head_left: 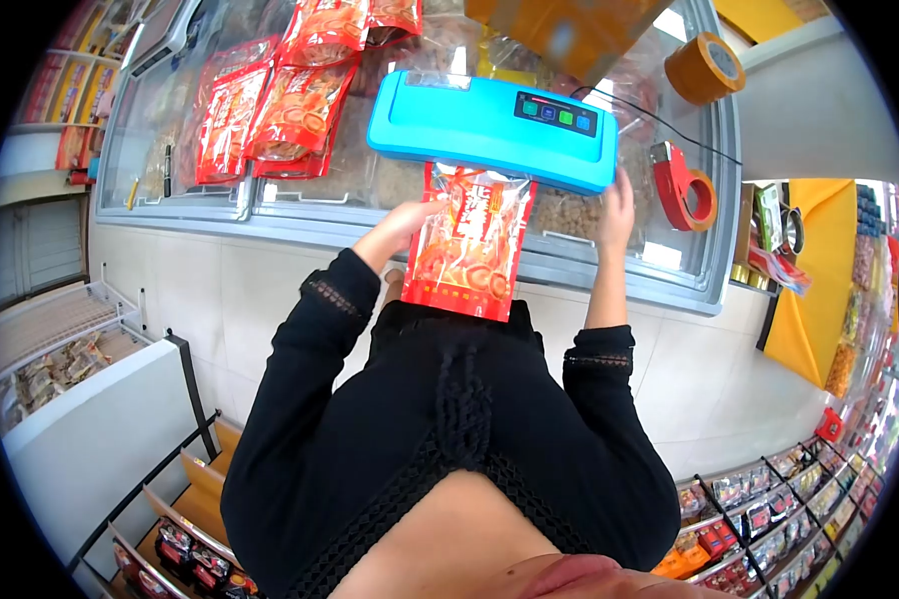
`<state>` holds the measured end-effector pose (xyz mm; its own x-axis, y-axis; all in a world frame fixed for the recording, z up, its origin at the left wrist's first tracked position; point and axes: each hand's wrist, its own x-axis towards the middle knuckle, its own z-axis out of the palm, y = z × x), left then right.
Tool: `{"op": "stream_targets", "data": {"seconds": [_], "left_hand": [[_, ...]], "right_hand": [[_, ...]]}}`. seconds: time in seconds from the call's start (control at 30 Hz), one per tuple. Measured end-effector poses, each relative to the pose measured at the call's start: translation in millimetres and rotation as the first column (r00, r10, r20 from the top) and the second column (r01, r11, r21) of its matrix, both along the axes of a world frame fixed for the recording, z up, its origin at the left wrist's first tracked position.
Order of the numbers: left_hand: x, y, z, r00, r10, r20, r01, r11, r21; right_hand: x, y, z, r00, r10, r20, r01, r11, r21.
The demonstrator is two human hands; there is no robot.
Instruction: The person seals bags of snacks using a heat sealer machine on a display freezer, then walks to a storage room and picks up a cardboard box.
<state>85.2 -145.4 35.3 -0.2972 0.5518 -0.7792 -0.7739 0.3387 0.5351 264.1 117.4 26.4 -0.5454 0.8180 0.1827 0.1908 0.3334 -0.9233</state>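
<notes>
A blue vacuum sealer (469,125) with a button panel lies across the glass-topped freezer. The top end of a red food pouch (466,250) is at its front edge, and the pouch hangs down towards my body. My left hand (410,225) grips the pouch's left edge near the top; some fingertips are hidden behind it. My right hand (616,212) is at the sealer's right end, fingers stretched along its corner, holding nothing. Whether the pouch's mouth is inside the sealer is hidden by the lid.
More red pouches (305,110) lie in piles on the glass at the left, near a pen (167,170). A red tape dispenser (681,190), a tape roll (706,68) and a black cord (669,128) are at the right. Below is the freezer's grey front edge (300,232).
</notes>
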Motion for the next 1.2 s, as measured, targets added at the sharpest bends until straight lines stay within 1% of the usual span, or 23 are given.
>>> {"op": "stream_targets", "data": {"seconds": [0.03, 0.07, 0.1, 0.13, 0.17, 0.2, 0.23, 0.27, 0.33, 0.4, 0.43, 0.47, 0.57, 0.63, 0.67, 0.73, 0.8, 0.87, 0.9, 0.97, 1.03, 1.1, 1.2], "left_hand": [[-4.7, -6.4, 4.0, 0.993, -0.025, -0.116, 0.029, 0.999, 0.038], [-26.6, -18.3, 1.6, 0.955, -0.150, -0.257, 0.143, 0.989, -0.046], [-53.7, -28.0, 5.2, 0.770, -0.337, -0.542, 0.193, 0.933, -0.305], [-65.5, -21.2, 28.9, 0.629, -0.203, -0.751, -0.070, 0.946, -0.315], [-100.0, -23.9, 24.1, 0.538, -0.265, -0.800, -0.100, 0.922, -0.373], [-139.6, -22.6, -9.2, 0.418, -0.148, -0.896, -0.153, 0.961, -0.231], [-167.8, -10.2, -19.9, 0.540, -0.222, -0.812, -0.083, 0.946, -0.314], [-154.5, 13.1, 16.9, 0.850, -0.034, -0.525, -0.065, 0.984, -0.169], [-172.2, 38.6, -21.5, 0.934, 0.067, -0.351, -0.051, 0.997, 0.055], [-176.2, 47.9, -34.1, 0.929, 0.104, -0.355, -0.070, 0.992, 0.107], [-175.9, 49.3, -33.3, 0.923, 0.146, -0.356, -0.100, 0.985, 0.144], [-172.0, 45.7, -33.9, 0.925, 0.145, -0.352, -0.102, 0.985, 0.138], [-152.1, 33.0, -21.5, 0.887, 0.284, -0.364, -0.250, 0.958, 0.139], [-130.7, 15.5, -16.7, 0.833, 0.330, -0.445, -0.272, 0.943, 0.190], [-124.5, 9.7, -18.5, 0.773, 0.366, -0.518, -0.283, 0.930, 0.235], [-125.1, 6.1, -28.5, 0.726, 0.400, -0.559, -0.305, 0.916, 0.258], [-124.8, 2.7, -29.0, 0.617, 0.230, -0.753, -0.289, 0.956, 0.055], [-124.0, 6.5, -19.6, 0.564, 0.135, -0.814, -0.280, 0.959, -0.036], [-122.6, 10.7, -9.4, 0.504, 0.032, -0.863, -0.275, 0.953, -0.125], [-123.8, 19.3, 5.0, 0.487, -0.036, -0.873, -0.276, 0.942, -0.192], [-124.4, 23.8, 8.5, 0.467, -0.102, -0.878, -0.282, 0.924, -0.257], [-126.0, 29.7, 9.0, 0.357, -0.275, -0.893, -0.321, 0.861, -0.394], [-128.7, 36.0, 5.3, 0.235, -0.395, -0.888, -0.374, 0.807, -0.458]], "right_hand": [[-2.6, 13.4, 10.2, 0.994, -0.005, 0.111, 0.019, 0.993, -0.119], [-10.7, 21.2, 18.5, 0.984, -0.003, 0.176, 0.049, 0.965, -0.256], [-19.6, 28.3, 28.9, 0.970, 0.006, 0.245, 0.091, 0.920, -0.382], [-29.4, 36.7, 23.0, 0.970, -0.007, 0.244, 0.102, 0.919, -0.380], [-39.9, 46.2, 14.1, 0.976, 0.035, 0.215, 0.100, 0.806, -0.584], [-47.7, 52.5, 10.1, 0.982, 0.072, 0.175, 0.087, 0.649, -0.756], [-54.7, 55.1, 11.2, 0.983, 0.066, 0.174, 0.089, 0.654, -0.751], [-62.1, 56.0, 13.9, 0.992, 0.086, 0.092, 0.022, 0.603, -0.797], [-68.6, 60.0, 15.1, 0.996, 0.087, 0.011, -0.040, 0.556, -0.830], [-74.5, 67.8, -2.1, 0.998, 0.031, -0.047, -0.056, 0.521, -0.852], [-78.4, 72.3, -16.4, 1.000, 0.002, 0.020, 0.014, 0.616, -0.787], [-72.4, 76.2, -29.7, 1.000, 0.004, 0.025, 0.018, 0.612, -0.791], [-60.4, 43.4, 7.3, 0.997, -0.038, 0.071, 0.079, 0.616, -0.784], [-46.1, 22.5, 16.0, 0.991, -0.131, -0.028, 0.078, 0.736, -0.672], [-38.6, 16.7, 11.5, 0.990, -0.141, -0.017, 0.093, 0.731, -0.676], [-32.9, 13.6, 3.2, 0.967, -0.157, -0.201, 0.008, 0.806, -0.591], [-33.4, 13.5, -0.2, 0.971, -0.183, -0.153, 0.072, 0.835, -0.545], [-35.4, 16.4, 3.4, 0.955, -0.206, 0.211, 0.257, 0.933, -0.253], [-38.2, 17.2, 7.5, 0.955, -0.206, 0.214, 0.258, 0.933, -0.251], [-46.8, 18.3, 15.6, 0.882, -0.266, 0.389, 0.324, 0.942, -0.092], [-52.3, 22.0, 17.0, 0.841, -0.273, 0.467, 0.335, 0.941, -0.053], [-56.8, 25.6, 20.9, 0.797, -0.285, 0.532, 0.340, 0.940, -0.006], [-66.1, 25.6, 26.3, 0.717, -0.316, 0.621, 0.295, 0.945, 0.140]]}}
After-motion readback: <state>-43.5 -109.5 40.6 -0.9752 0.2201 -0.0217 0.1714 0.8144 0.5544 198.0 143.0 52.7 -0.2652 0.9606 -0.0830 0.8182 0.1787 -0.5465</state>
